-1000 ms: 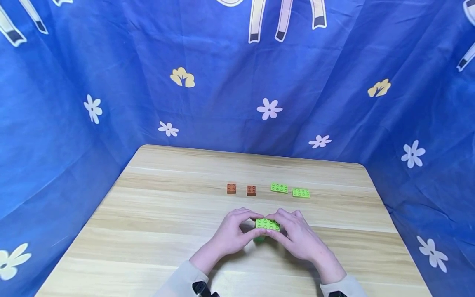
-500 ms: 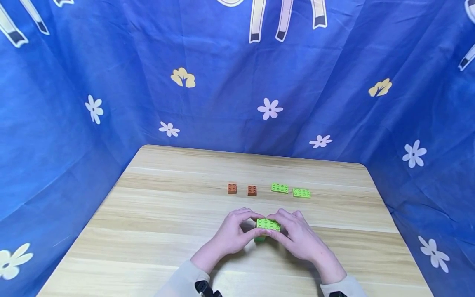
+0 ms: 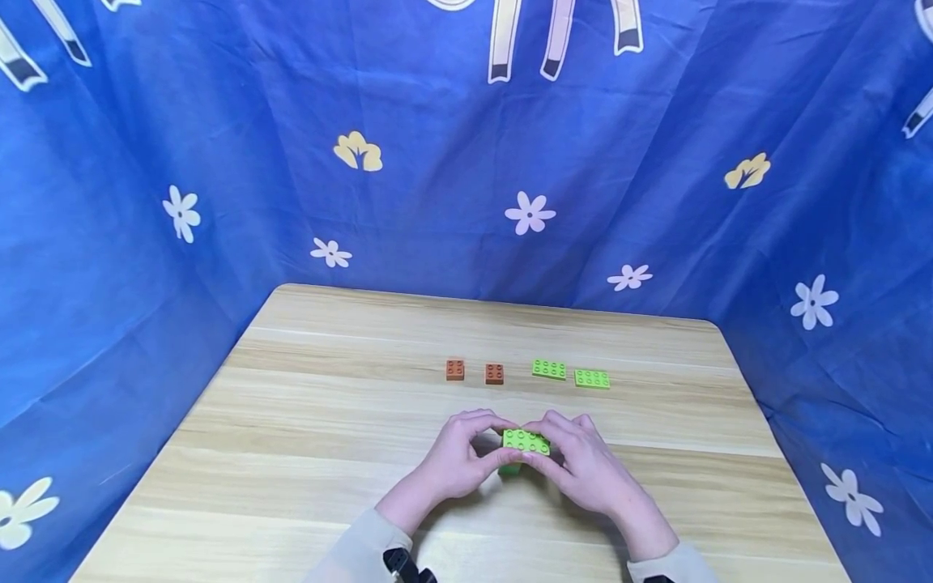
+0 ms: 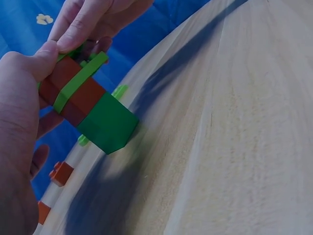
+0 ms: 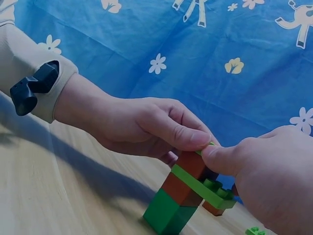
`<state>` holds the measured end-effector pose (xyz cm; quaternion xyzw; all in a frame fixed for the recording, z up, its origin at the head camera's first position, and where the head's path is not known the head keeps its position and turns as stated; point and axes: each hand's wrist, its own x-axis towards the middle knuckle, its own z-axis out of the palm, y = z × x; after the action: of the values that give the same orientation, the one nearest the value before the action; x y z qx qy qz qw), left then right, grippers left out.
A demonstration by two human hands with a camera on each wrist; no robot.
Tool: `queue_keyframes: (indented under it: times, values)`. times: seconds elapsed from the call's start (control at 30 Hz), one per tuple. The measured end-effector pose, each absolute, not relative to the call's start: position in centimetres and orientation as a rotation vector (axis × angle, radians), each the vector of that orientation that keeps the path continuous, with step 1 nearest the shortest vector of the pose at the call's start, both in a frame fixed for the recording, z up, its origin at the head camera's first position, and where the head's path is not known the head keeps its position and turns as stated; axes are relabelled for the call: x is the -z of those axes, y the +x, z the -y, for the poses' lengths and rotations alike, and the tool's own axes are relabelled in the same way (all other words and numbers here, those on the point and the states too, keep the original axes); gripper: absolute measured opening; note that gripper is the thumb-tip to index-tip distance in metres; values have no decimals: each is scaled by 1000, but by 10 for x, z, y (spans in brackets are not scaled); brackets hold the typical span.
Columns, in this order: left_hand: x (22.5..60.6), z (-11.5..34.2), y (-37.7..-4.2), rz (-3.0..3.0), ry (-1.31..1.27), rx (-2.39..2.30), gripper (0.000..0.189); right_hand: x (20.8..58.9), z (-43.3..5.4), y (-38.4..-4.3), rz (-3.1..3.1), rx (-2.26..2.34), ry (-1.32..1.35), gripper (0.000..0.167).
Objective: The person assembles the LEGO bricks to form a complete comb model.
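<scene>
the left hand (image 3: 462, 457) and right hand (image 3: 583, 465) both grasp the top plate (image 3: 526, 440), thumbs on its near side, fingers on its far side. it caps the block tower (image 4: 90, 100), whose dark green base (image 4: 110, 125) appears to rest on the desk (image 3: 328, 453). pressing evenly, straight down, should seat it best; a lopsided push could tip so narrow a stack. beyond lie two loose brown blocks (image 3: 455, 370) (image 3: 494, 373) and two light green plates (image 3: 549, 369) (image 3: 592, 379). compared with half a second ago, hands and pieces look practically unchanged.
</scene>
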<state>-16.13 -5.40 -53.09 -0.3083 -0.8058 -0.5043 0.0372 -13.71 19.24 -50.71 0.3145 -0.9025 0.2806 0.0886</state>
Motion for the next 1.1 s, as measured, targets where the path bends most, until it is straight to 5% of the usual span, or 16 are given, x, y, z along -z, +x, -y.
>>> queue_keyframes:
  times: [1.1]
  values:
    - [525, 58, -157, 2578, -943, 1432, 40, 507, -193, -132, 2674, -860, 950, 35]
